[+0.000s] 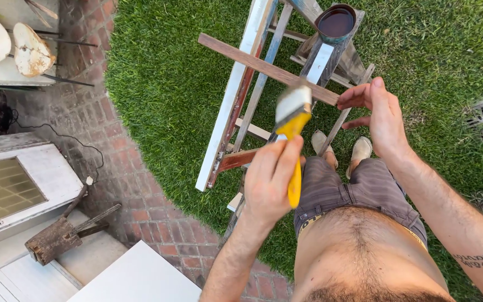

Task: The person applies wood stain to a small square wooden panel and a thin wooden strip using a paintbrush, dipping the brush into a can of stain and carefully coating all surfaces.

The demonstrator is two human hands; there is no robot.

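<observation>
Left hand (272, 182) is clamped on the yellow-handled paintbrush (293, 120), bristles resting on the wooden strip (252, 62) that lies across the paint-stained stepladder (236, 106). Right hand (378, 114), fingers loosely spread, pinches the strip's right end. Far up on the ladder top sits a tin of dark stain (335, 22). Grass (163, 84) below, brick paving (124, 168) to the left.
</observation>
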